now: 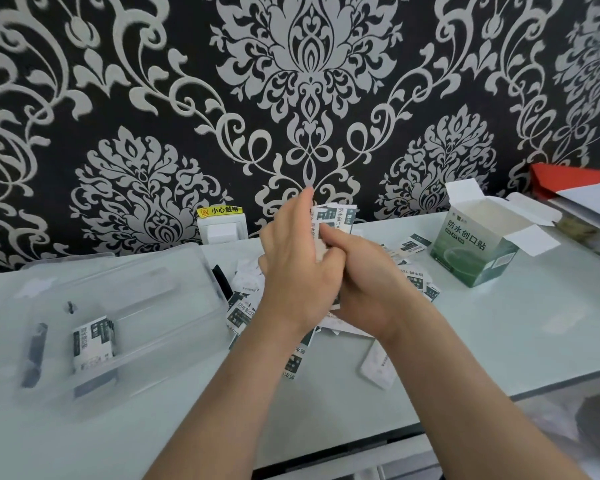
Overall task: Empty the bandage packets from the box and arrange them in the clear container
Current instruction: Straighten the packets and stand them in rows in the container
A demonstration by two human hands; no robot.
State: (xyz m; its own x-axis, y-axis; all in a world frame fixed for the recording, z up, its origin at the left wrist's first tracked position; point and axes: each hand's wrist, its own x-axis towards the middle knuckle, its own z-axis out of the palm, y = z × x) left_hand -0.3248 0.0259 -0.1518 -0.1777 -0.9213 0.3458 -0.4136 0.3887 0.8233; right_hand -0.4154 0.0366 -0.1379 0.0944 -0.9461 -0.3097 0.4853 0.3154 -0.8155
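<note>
Both hands meet at the centre above the table. My left hand (293,271) and my right hand (364,285) together grip an upright stack of white and green bandage packets (336,220), its top sticking out above the fingers. Loose packets (243,310) lie scattered on the table under and around the hands. The clear container (174,271) stands to the left with a small stack of packets (92,342) leaning inside it. The green and white box (478,251) stands open at the right, flaps up.
A white wall socket with a yellow warning label (221,223) sits behind the table. Red and white folders (582,199) lie at the far right. The table's front edge (430,427) runs below my forearms. A dark pen-like object (35,351) lies by the container.
</note>
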